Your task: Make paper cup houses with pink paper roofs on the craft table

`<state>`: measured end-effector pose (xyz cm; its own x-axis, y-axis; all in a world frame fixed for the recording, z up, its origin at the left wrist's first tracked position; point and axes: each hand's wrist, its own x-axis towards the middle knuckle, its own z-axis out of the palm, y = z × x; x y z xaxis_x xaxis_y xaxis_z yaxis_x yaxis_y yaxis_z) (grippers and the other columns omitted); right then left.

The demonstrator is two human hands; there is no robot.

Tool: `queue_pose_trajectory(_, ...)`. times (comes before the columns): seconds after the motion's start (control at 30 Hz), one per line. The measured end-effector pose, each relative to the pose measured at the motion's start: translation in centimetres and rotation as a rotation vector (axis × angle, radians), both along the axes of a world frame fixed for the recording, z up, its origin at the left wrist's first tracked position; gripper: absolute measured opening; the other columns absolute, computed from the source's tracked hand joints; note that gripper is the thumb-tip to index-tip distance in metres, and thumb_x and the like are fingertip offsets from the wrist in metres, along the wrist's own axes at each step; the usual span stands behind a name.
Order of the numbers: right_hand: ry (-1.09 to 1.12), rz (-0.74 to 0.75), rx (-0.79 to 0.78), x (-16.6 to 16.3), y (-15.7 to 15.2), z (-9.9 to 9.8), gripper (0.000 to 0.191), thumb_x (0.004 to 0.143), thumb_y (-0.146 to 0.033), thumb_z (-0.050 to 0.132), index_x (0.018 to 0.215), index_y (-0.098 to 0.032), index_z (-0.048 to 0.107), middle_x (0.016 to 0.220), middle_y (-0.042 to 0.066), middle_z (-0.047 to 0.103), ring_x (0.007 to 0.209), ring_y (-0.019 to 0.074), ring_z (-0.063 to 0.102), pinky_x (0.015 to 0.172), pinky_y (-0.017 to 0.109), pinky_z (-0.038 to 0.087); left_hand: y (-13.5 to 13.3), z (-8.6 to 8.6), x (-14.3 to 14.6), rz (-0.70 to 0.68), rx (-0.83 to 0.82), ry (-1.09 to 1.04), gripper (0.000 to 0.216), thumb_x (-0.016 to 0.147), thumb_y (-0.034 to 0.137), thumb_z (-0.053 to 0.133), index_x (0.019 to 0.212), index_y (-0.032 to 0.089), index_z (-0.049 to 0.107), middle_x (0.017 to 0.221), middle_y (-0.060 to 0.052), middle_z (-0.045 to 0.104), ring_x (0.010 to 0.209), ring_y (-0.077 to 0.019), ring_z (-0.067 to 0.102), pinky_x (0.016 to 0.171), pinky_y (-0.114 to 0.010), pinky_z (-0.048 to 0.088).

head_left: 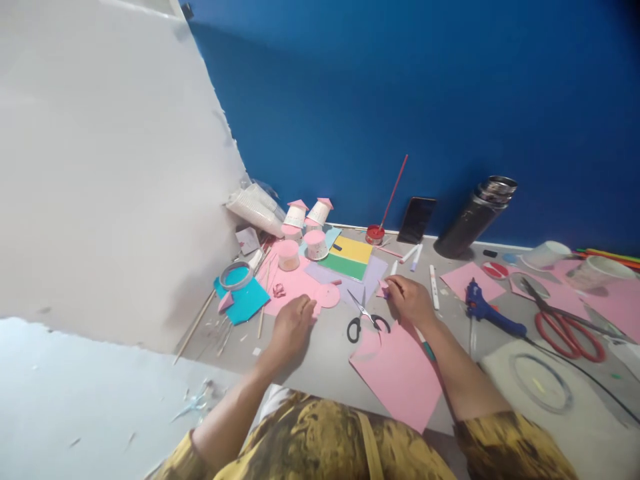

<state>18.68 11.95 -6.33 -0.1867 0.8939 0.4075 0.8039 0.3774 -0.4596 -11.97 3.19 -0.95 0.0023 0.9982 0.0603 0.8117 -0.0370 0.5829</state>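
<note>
Right of the black-handled metal scissors point(367, 314), the right hand point(414, 301) pinches a small pink paper piece point(381, 290): light and easily creased, I'd guess, best held by its edge. Left of them the left hand point(293, 327) curls loosely; whether it holds anything I can't tell. Those scissors block the middle, a large pink paper sheet point(403, 377) on their near side.

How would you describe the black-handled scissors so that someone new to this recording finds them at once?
On the grey table below the blue wall, look between the left hand and the right hand. There, at the far edge of the large pink sheet, lie scissors with parted blades pointing away from the person. Black handles set them apart from the larger red-handled pair at the right.
</note>
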Motion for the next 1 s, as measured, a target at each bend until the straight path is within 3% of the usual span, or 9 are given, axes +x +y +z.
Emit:
queue_pose_trajectory(0.07, -0.006, 0.000, -0.005, 0.1, 0.0, -0.1, 0.032, 0.100, -0.033, 0.045, 0.101, -0.022, 0.075, 0.094, 0.007, 0.080, 0.087, 0.0236, 0.073, 0.078, 0.030, 0.048, 1.5, 0.1, 0.3, 0.020, -0.003, 0.054, 0.016, 0.095, 0.029, 0.044, 0.093, 0.020, 0.057, 0.093, -0.007, 0.063, 0.090, -0.0229, 0.058, 0.080, -0.034, 0.042)
queue_pose_trajectory(0.17, -0.015, 0.017, -0.012, -0.1, 0.0, -0.2, 0.031, 0.100, -0.032, 0.046, 0.099, -0.023, 0.075, 0.092, 0.006, 0.080, 0.085, 0.0232, 0.074, 0.076, 0.030, 0.048, 3.6, -0.1, 0.8, 0.041, -0.040, 0.128, 0.025, 0.087, 0.038, 0.060, 0.101, 0.017, 0.060, 0.108, -0.014, 0.063, 0.108, -0.0309, 0.054, 0.088, -0.040, 0.041)
queue_pose_trajectory(0.27, -0.018, 0.037, -0.005, -0.3, 0.0, -0.3, 0.030, 0.100, -0.032, 0.047, 0.098, -0.022, 0.075, 0.093, 0.006, 0.081, 0.085, 0.0236, 0.074, 0.075, 0.031, 0.048, 5.1, -0.3, 1.0, 0.058, -0.098, 0.169, 0.034, 0.077, 0.043, 0.071, 0.095, 0.017, 0.060, 0.106, -0.017, 0.062, 0.108, -0.0352, 0.053, 0.083, -0.040, 0.041)
queue_pose_trajectory(0.43, -0.006, 0.045, 0.013, -0.2, 0.1, -0.4, 0.030, 0.099, -0.032, 0.047, 0.098, -0.023, 0.076, 0.095, 0.006, 0.081, 0.086, 0.0234, 0.075, 0.077, 0.031, 0.049, 5.9, -0.6, 0.9, 0.072, -0.134, 0.137, 0.026, 0.070, 0.032, 0.073, 0.083, 0.020, 0.054, 0.098, -0.013, 0.062, 0.101, -0.0327, 0.055, 0.075, -0.036, 0.037)
queue_pose_trajectory(0.57, 0.009, 0.038, 0.012, 0.1, 0.3, -0.3, 0.031, 0.100, -0.032, 0.046, 0.099, -0.023, 0.076, 0.094, 0.006, 0.081, 0.085, 0.0235, 0.074, 0.077, 0.031, 0.050, 5.0, -0.8, 1.0, 0.043, -0.165, 0.001, 0.020, 0.076, 0.021, 0.062, 0.094, 0.022, 0.052, 0.083, -0.002, 0.060, 0.079, -0.0214, 0.057, 0.065, -0.031, 0.036)
queue_pose_trajectory(0.7, 0.021, 0.041, 0.006, 0.0, 0.2, -0.3, 0.032, 0.099, -0.033, 0.046, 0.099, -0.023, 0.076, 0.097, 0.007, 0.081, 0.088, 0.0243, 0.075, 0.079, 0.032, 0.051, 2.9, -0.5, 1.0, -0.042, -0.196, -0.198, 0.037, 0.076, 0.020, 0.061, 0.111, 0.023, 0.051, 0.077, 0.006, 0.054, 0.070, -0.0151, 0.054, 0.061, -0.026, 0.037)
queue_pose_trajectory(0.8, 0.025, 0.050, 0.002, -0.3, 0.1, -0.2, 0.034, 0.100, -0.035, 0.045, 0.098, -0.023, 0.076, 0.097, 0.007, 0.082, 0.088, 0.0245, 0.075, 0.078, 0.032, 0.050, 1.2, -0.1, 0.6, -0.088, -0.219, -0.347, 0.034, 0.071, 0.018, 0.062, 0.105, 0.022, 0.056, 0.073, 0.007, 0.050, 0.068, -0.0140, 0.049, 0.061, -0.026, 0.034)
queue_pose_trajectory(1.0, 0.031, 0.069, 0.012, -0.7, -0.4, 0.3, 0.037, 0.102, -0.040, 0.043, 0.097, -0.023, 0.075, 0.088, 0.005, 0.081, 0.081, 0.0224, 0.075, 0.073, 0.029, 0.048, -0.6, 0.1, 0.0, -0.141, -0.238, -0.491, 0.015, 0.071, 0.023, 0.063, 0.085, 0.018, 0.063, 0.074, 0.004, 0.054, 0.069, -0.0138, 0.046, 0.063, -0.026, 0.033)
